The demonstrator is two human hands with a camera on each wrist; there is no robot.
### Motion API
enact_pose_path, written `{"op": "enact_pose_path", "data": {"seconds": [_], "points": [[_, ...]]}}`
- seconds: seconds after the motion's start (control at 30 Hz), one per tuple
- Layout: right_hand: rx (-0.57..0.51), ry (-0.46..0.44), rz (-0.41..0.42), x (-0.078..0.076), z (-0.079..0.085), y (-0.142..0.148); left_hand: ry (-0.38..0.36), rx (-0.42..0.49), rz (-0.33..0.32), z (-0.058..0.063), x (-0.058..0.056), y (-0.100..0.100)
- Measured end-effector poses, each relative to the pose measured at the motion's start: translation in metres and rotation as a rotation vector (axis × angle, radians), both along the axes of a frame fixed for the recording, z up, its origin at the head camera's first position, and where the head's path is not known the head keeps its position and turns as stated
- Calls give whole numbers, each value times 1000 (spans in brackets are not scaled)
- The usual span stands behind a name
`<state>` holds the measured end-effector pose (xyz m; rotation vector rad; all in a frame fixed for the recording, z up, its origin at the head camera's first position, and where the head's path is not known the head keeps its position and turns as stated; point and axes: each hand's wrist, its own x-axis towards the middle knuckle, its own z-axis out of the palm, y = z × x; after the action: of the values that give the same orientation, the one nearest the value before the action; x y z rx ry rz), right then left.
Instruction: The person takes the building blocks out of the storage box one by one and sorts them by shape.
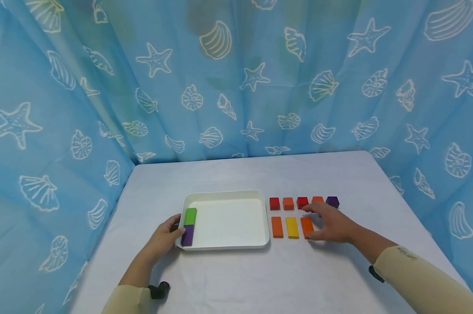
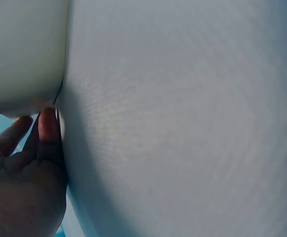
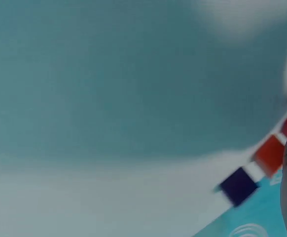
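A white rectangular tray [image 1: 228,247] lies on the table, with a green block [image 1: 190,216] and a purple block [image 1: 187,236] end to end along its left inner wall. My left hand [image 1: 165,237] holds the tray's left edge; in the left wrist view its fingertips [image 2: 48,121] touch the outer wall near a corner. Over the right end of the front block row, my right hand [image 1: 334,223] has thumb and fingers spread apart around an orange block [image 1: 307,226]. Whether it touches that block I cannot tell. The hand hides part of the row behind.
Beside the tray's right wall stand an orange block [image 1: 277,227] and a yellow block [image 1: 292,227]. Behind them runs a row of cubes: red [image 1: 274,203], orange [image 1: 288,203], red [image 1: 302,202], orange [image 1: 317,199] and purple [image 1: 332,201]. A shell-patterned blue curtain [image 1: 236,87] borders the table [image 1: 228,283].
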<state>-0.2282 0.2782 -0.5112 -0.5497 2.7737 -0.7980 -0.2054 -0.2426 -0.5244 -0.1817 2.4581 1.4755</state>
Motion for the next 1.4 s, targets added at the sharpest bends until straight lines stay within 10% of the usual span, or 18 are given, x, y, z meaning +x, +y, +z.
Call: {"op": "enact_pose_path", "data": {"seconds": [0.97,1.4], "points": [[-131,-115,170,-81,63,-201,2,-27,19,-2,-3,-4],[21,-68,408,-87,28,-302,10,-19,27,-7,-6,-6]]}}
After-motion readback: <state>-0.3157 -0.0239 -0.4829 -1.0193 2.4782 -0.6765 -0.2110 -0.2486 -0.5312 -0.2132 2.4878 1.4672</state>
